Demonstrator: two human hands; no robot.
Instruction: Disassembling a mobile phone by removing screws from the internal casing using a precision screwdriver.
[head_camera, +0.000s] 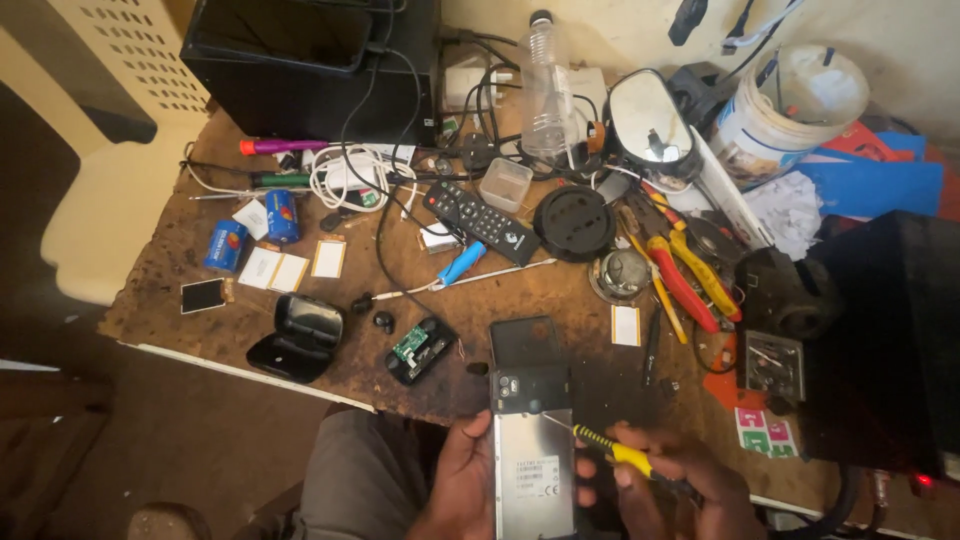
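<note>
Fingers of left hand (462, 478) hold phone (533, 440) lengthwise, camera end away.

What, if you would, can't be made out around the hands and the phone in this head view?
- Phone: lower end cut off by the bottom edge.
- Right hand: dim; grip on the yellow screwdriver unclear.
- Screwdriver tip: too small.
- Left hand: palm hidden behind the phone.

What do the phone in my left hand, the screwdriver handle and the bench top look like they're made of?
The phone: its open back looks like bare metal plate, silvery with a dull sheen, below a black, probably plastic, camera block. The screwdriver handle looks like yellow and black plastic or rubber. The bench top seems worn wood or board, brown, matte and stained.
</note>
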